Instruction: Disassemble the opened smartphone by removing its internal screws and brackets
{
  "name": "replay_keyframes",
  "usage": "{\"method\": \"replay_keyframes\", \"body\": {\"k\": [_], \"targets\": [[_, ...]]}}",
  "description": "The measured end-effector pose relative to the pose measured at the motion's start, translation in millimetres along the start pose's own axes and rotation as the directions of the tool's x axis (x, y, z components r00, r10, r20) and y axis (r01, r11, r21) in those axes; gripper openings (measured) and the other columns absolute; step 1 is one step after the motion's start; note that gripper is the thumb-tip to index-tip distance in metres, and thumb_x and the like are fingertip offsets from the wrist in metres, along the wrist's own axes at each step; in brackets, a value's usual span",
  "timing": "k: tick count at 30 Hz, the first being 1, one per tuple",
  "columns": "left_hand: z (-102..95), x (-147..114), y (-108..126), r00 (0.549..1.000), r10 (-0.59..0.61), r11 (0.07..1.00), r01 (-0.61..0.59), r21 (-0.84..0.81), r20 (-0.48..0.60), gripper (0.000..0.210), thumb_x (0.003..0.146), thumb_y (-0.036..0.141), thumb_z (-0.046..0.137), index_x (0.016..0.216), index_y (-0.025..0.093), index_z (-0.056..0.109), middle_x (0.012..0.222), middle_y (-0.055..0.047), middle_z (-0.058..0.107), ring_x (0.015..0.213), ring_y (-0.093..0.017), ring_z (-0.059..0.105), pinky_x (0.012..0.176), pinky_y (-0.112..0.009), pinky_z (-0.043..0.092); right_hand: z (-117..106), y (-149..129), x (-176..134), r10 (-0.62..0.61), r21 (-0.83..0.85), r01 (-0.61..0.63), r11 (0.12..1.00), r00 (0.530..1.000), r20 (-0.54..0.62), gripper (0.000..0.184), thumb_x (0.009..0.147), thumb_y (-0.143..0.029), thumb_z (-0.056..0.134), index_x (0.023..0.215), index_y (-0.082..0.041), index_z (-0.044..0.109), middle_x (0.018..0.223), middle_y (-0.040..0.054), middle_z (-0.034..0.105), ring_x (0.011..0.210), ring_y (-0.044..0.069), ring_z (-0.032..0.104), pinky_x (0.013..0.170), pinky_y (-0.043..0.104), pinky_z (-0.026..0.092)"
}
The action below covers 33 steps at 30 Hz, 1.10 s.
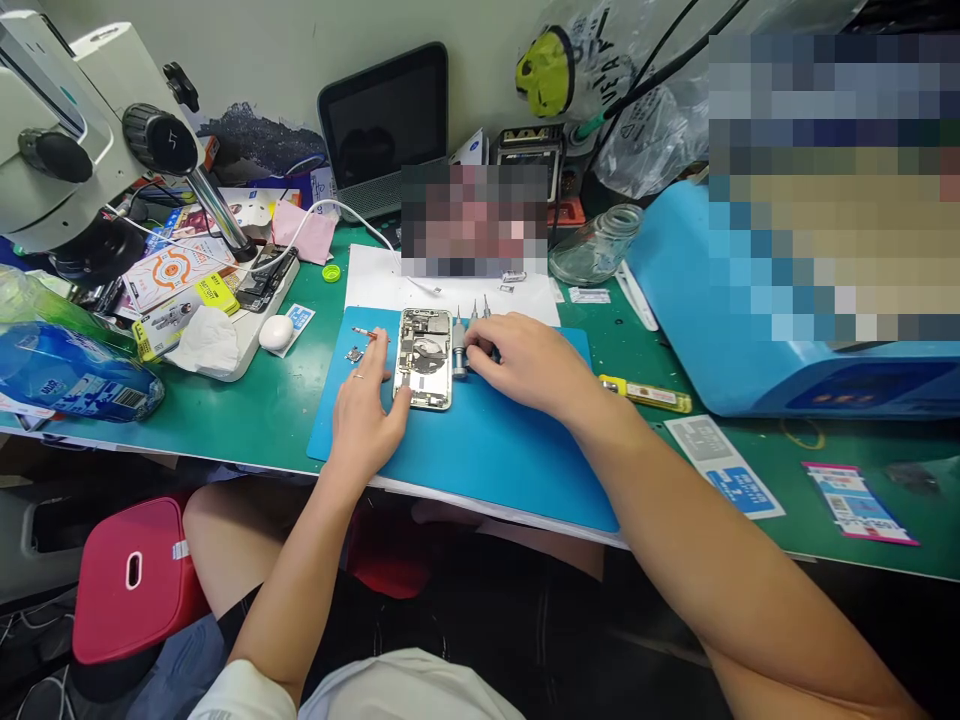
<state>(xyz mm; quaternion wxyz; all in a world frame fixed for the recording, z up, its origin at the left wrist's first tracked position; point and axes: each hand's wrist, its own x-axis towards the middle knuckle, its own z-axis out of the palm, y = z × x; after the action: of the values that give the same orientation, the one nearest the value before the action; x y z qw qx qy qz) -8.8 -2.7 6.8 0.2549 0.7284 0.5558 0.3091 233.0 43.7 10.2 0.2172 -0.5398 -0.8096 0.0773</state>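
An opened phone [424, 385] lies on the blue mat [480, 450] with its inner parts showing. My left hand [366, 410] rests along its left side, fingers stretched out and the thumb at the phone's lower left edge. By those fingertips lie a thin reddish strip-like piece [365, 332] and a small metal part [354, 354]. Several grey screwdrivers stand right of the phone, the nearest screwdriver [459, 345] in plain sight. My right hand [517, 358] is closed among the others, its curled fingers at a screwdriver's handle; the fingertips are partly hidden.
A white microscope [97, 130] overhangs the left side, near boxes and a blue packet [75, 370]. Behind the mat are white paper [371, 280] and a glass jar [596, 245]. A yellow cutter [649, 394] and a large blue machine [697, 340] are at right.
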Motion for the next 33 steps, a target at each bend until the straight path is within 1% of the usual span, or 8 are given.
{"method": "replay_keyframes", "body": {"k": [8, 13, 17, 20, 23, 27, 30, 33], "targets": [[-1.6, 0.6, 3.4, 1.000, -0.010, 1.000, 0.010, 0.010, 0.021, 0.079, 0.101, 0.028, 0.058, 0.173, 0.028, 0.027, 0.173, -0.011, 0.044, 0.120, -0.029, 0.070, 0.111, -0.046, 0.052, -9.5, -2.2, 0.5, 0.054, 0.021, -0.057, 0.998, 0.991, 0.119, 0.014, 0.093, -0.022, 0.055, 0.086, -0.024, 0.066, 0.079, 0.0044, 0.072, 0.077, 0.025, 0.064, 0.067, 0.035, 0.038], [-1.7, 0.7, 4.5, 1.000, -0.015, 1.000, 0.015, 0.007, 0.019, 0.079, 0.101, 0.027, 0.058, 0.173, 0.027, 0.028, 0.174, -0.011, 0.043, 0.120, -0.029, 0.071, 0.111, -0.045, 0.052, -18.2, 5.4, 0.1, -0.037, 0.043, 0.026, 0.999, 0.959, 0.280, 0.015, 0.092, -0.027, 0.058, 0.096, -0.023, 0.072, 0.090, 0.0075, 0.071, 0.092, 0.027, 0.067, 0.076, 0.037, 0.046], [-2.0, 0.5, 4.7, 1.000, -0.012, 1.000, 0.012, 0.003, 0.015, 0.078, 0.100, 0.026, 0.058, 0.173, 0.028, 0.029, 0.173, -0.010, 0.044, 0.120, -0.029, 0.071, 0.111, -0.046, 0.052, -18.3, 11.2, -0.2, -0.088, 0.059, 0.074, 0.995, 0.956, 0.279, 0.015, 0.094, -0.027, 0.057, 0.096, -0.023, 0.072, 0.091, 0.0079, 0.071, 0.093, 0.027, 0.067, 0.076, 0.037, 0.048], [-2.4, 0.6, 4.0, 1.000, -0.005, 1.000, 0.005, -0.002, 0.011, 0.078, 0.100, 0.026, 0.058, 0.172, 0.029, 0.030, 0.173, -0.009, 0.044, 0.118, -0.029, 0.071, 0.112, -0.046, 0.052, -16.8, 10.2, -0.2, -0.127, 0.128, 0.102, 0.987, 0.971, 0.204, 0.015, 0.095, -0.029, 0.056, 0.093, -0.023, 0.070, 0.087, 0.0070, 0.072, 0.085, 0.025, 0.067, 0.073, 0.036, 0.048], [-2.3, 0.4, 2.9, 1.000, -0.008, 1.000, 0.008, -0.007, 0.010, 0.078, 0.100, 0.026, 0.060, 0.172, 0.029, 0.030, 0.172, -0.010, 0.045, 0.119, -0.029, 0.071, 0.112, -0.045, 0.052, -16.5, 5.9, 0.0, -0.144, 0.176, 0.132, 0.976, 0.988, 0.058, 0.015, 0.095, -0.030, 0.057, 0.094, -0.023, 0.070, 0.087, 0.0073, 0.074, 0.084, 0.025, 0.068, 0.075, 0.037, 0.050], [-1.7, -0.2, 2.4, 1.000, -0.011, 1.000, 0.011, -0.007, -0.003, 0.078, 0.101, 0.027, 0.060, 0.172, 0.029, 0.030, 0.170, -0.011, 0.048, 0.121, -0.029, 0.070, 0.110, -0.044, 0.053, -18.5, -0.6, -0.2, -0.076, 0.248, 0.103, 0.963, 0.990, -0.117, 0.013, 0.092, -0.028, 0.058, 0.091, -0.025, 0.071, 0.086, 0.0065, 0.076, 0.078, 0.024, 0.068, 0.074, 0.038, 0.053], [-1.6, -0.5, 3.3, 1.000, -0.013, 1.000, 0.013, -0.006, -0.002, 0.078, 0.101, 0.028, 0.060, 0.173, 0.029, 0.029, 0.171, -0.010, 0.047, 0.119, -0.029, 0.071, 0.110, -0.045, 0.053, -21.1, -4.5, -1.1, 0.037, 0.299, 0.038, 0.954, 0.969, -0.244, 0.014, 0.092, -0.030, 0.060, 0.092, -0.026, 0.073, 0.084, 0.0054, 0.075, 0.072, 0.023, 0.067, 0.071, 0.039, 0.056], [-2.0, -0.7, 4.4, 1.000, -0.029, 1.000, 0.029, -0.011, 0.005, 0.080, 0.101, 0.027, 0.059, 0.173, 0.029, 0.027, 0.171, -0.010, 0.047, 0.119, -0.029, 0.071, 0.111, -0.045, 0.053, -22.4, -7.4, -2.0, 0.113, 0.337, 0.026, 0.941, 0.915, -0.387, 0.013, 0.092, -0.031, 0.061, 0.091, -0.026, 0.073, 0.079, 0.0042, 0.074, 0.068, 0.023, 0.067, 0.069, 0.041, 0.057]]}}
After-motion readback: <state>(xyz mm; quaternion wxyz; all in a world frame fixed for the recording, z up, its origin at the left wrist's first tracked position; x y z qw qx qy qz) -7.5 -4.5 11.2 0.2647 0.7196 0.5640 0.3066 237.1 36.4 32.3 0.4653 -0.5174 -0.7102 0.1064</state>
